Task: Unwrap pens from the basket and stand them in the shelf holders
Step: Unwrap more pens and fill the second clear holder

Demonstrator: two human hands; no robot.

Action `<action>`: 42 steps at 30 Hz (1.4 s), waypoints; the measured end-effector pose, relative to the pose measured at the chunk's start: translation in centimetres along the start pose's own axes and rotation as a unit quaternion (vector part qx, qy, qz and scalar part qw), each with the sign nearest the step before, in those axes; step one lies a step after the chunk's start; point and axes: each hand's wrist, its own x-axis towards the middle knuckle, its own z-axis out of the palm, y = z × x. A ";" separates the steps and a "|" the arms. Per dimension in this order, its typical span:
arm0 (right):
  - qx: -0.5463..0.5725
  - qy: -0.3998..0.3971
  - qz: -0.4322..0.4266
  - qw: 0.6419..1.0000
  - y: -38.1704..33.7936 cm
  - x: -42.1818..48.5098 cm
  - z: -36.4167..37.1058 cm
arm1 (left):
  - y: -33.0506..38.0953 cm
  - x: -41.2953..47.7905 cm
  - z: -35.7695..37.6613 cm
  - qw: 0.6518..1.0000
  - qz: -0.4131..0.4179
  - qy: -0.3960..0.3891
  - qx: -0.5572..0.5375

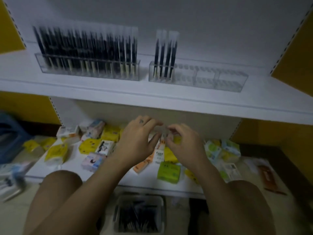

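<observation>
My left hand and my right hand meet in front of the lower shelf, fingertips almost touching. Between them they pinch a faint clear wrapper, which is blurred; I see no pen in it. A clear basket with several dark wrapped pens stands on the floor between my knees. On the upper shelf, the left clear holder is packed with several black pens. The right clear holder has a few black pens standing at its left end.
The lower shelf carries several small tissue packets in yellow, green, orange and white under my hands. A blue container sits at far left. Orange packaging lies on the floor at right. Yellow side panels flank the shelves.
</observation>
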 end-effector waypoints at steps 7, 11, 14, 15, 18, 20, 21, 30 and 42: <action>-0.006 -0.150 0.130 0.980 5.8 -6.2 6.6 | -1.2 -7.3 6.6 0.969 -0.140 -0.201 -0.010; 0.007 -0.187 0.185 0.965 8.4 -8.6 9.5 | -2.3 -10.8 9.6 0.953 -0.175 -0.248 -0.015; 0.009 -0.225 0.219 0.949 10.1 -10.6 11.8 | -2.8 -13.6 11.6 0.933 -0.211 -0.292 -0.027; 0.008 -0.237 0.228 0.944 10.6 -11.2 12.6 | -2.9 -14.3 12.2 0.926 -0.220 -0.304 -0.035; 0.003 -0.290 0.246 0.925 11.5 -12.5 14.9 | -3.4 -15.6 13.6 0.913 -0.248 -0.318 -0.064; -0.004 -0.322 0.240 0.916 12.0 -13.1 16.4 | -3.9 -16.4 14.5 0.902 -0.275 -0.324 -0.076; -0.005 -0.331 0.240 0.913 12.3 -13.3 17.0 | -4.1 -16.9 14.9 0.894 -0.291 -0.333 -0.077; 0.003 -0.454 0.285 0.844 15.7 -15.6 21.0 | -7.0 -20.0 19.0 0.807 -0.404 -0.412 -0.126; 0.043 -0.560 0.352 0.748 16.6 -18.8 30.7 | -12.6 -23.4 22.6 0.654 -0.619 -0.381 -0.210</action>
